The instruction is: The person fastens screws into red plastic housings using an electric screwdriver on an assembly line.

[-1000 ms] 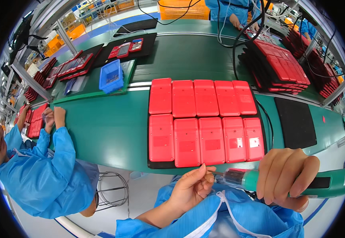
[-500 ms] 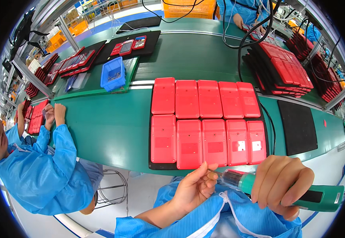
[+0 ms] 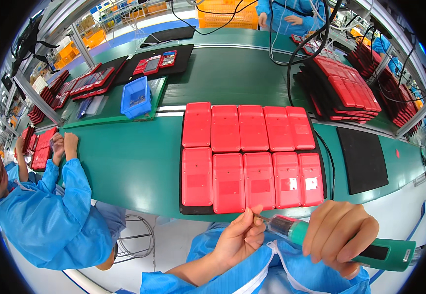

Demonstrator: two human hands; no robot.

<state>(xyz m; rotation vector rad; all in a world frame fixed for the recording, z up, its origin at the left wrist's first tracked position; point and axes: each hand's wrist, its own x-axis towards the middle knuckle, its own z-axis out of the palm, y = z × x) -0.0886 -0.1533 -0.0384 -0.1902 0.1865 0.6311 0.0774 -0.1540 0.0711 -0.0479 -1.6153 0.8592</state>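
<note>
My right hand [image 3: 338, 235] grips a green electric screwdriver [image 3: 384, 252], held nearly level below the table's front edge with its bit pointing left. My left hand [image 3: 240, 237] pinches the tip of that bit [image 3: 259, 217] between thumb and fingers. Just beyond both hands, a black tray [image 3: 186, 208] on the green table holds two rows of red rectangular cases [image 3: 252, 154], backs up. Two cases at the right of the near row carry small white labels.
A co-worker in a blue coat [image 3: 51, 215] sits at my left with hands on red parts. A blue bin [image 3: 135, 97] and trays of parts lie far left. Stacked red cases [image 3: 342, 88] and an empty black mat [image 3: 362, 159] are at right. Cables hang overhead.
Both hands with the screwdriver have shifted slightly down and right. The left hand's fingers have closed on the bit tip. The tray of cases is unmoved.
</note>
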